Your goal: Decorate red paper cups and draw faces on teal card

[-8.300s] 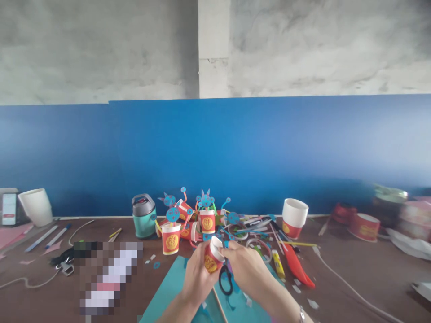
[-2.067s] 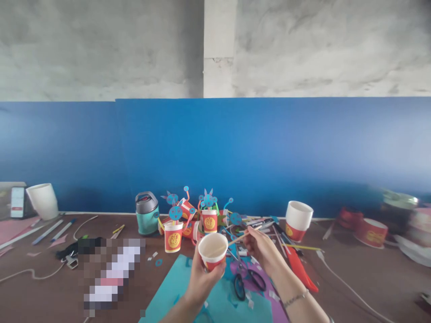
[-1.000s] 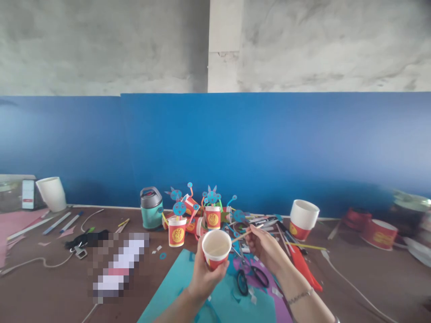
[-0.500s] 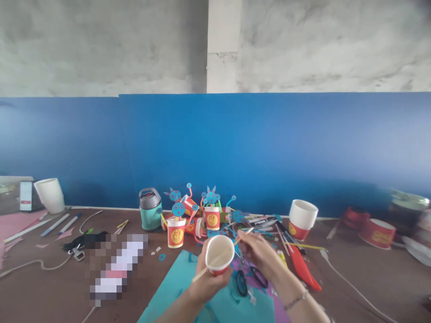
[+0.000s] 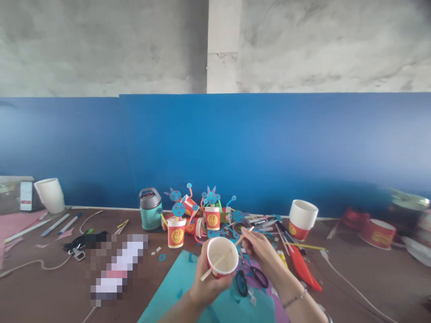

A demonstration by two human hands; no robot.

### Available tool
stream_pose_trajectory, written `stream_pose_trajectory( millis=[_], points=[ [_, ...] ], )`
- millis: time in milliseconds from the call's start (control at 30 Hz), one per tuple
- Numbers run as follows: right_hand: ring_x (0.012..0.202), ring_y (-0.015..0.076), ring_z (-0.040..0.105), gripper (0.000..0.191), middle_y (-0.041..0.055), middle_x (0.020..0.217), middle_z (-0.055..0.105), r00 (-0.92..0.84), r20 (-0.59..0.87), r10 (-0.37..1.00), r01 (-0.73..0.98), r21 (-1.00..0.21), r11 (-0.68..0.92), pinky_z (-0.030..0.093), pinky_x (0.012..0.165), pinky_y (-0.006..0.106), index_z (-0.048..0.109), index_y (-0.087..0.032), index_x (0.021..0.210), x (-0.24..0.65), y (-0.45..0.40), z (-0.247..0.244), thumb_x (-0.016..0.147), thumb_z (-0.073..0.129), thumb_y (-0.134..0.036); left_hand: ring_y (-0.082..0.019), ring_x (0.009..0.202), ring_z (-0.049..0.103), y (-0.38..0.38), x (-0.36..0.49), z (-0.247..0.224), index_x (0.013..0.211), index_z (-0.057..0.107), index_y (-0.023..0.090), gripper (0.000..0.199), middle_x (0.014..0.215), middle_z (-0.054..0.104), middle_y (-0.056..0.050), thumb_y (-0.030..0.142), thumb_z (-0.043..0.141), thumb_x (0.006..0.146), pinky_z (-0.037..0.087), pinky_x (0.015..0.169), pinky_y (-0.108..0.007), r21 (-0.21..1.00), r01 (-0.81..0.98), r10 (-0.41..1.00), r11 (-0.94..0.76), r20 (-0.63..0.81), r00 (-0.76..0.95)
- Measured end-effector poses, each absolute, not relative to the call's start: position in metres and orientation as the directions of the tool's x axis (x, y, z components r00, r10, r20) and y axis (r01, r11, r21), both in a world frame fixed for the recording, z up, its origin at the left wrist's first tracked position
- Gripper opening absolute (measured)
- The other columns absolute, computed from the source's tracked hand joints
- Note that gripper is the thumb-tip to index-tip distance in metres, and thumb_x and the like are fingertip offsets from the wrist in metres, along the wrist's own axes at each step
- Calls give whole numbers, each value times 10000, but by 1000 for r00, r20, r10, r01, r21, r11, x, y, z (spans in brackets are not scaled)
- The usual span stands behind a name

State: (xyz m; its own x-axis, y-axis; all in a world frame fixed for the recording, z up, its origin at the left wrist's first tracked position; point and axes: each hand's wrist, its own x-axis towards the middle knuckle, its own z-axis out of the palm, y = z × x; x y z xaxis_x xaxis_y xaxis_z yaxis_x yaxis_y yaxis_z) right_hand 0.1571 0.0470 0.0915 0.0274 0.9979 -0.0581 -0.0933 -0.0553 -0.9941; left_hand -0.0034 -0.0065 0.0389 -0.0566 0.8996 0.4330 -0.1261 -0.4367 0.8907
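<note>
**Cup (image 5: 222, 264) in my left hand (image 5: 206, 283), stick (image 5: 247, 234) in my right hand (image 5: 261, 249)**

I hold the cup above the far part of the teal sheet (image 5: 182, 278), its mouth tilted toward me. My left fingers are wrapped around its side. My right fingers are pinched together on the stick near its upper end. The stick slants across the cup, and its lower end sticks out on the near left side; I cannot tell whether it pierces the wall.

Scissors (image 5: 252, 270) lie toward the right side of the teal sheet, by a purple sheet (image 5: 280, 309). Just beyond the teal sheet, decorated cups (image 5: 176, 237) with blue paper faces (image 5: 178, 209) crowd the desk (image 5: 346, 278), some upright and some tipped. A flask (image 5: 151, 216) stands beyond it to the left. To its right lie a red object (image 5: 303, 268) and, farther back, a white-and-red cup (image 5: 303, 217).
</note>
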Motion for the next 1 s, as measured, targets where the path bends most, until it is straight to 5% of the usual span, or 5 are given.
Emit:
stream_pose_trajectory(
  millis=[133,367,600,900,1000],
  points=[
    [329,42,318,375,-74,392,415,55,-15,998,-85,-996,-10,207,338,182,503,-176,515,163,50,92,680,664,-472,-233,847,620,-7,-6,39,1161,505,206,617,960,643,-62,239,745,594,516,793,-348,884,-94,888,-458,460,-5],
    [322,49,312,412,-77,364,379,-141,-73,987,-19,-997,-76,176,333,191,482,-181,502,129,26,93,666,678,-504,-249,905,613,-6,-6,46,1157,486,210,552,1044,624,-77,268,717,660,504,832,-383,847,18,846,-532,532,-31],
    [306,40,274,405,-89,344,356,114,-23,993,-49,-999,-18,179,335,191,460,-190,485,162,52,91,664,654,-497,-238,866,615,-8,-5,38,1130,500,198,579,973,626,-64,222,734,600,504,805,-357,853,-40,854,-520,520,-13],
    [329,84,307,411,-35,369,393,-114,-66,991,-24,-997,-69,149,348,245,478,-212,480,127,25,89,675,701,-498,-260,928,607,-10,-6,49,1135,513,209,546,1048,625,-77,272,724,635,492,839,-387,855,-20,855,-518,517,-52],
    [332,91,313,397,-23,367,407,-30,-51,998,-7,-999,-52,176,343,256,484,-218,455,134,30,91,676,706,-461,-229,864,619,-9,-5,46,1113,525,214,547,982,642,-48,273,741,613,506,814,-353,871,-68,873,-487,484,-55]
  ],
)
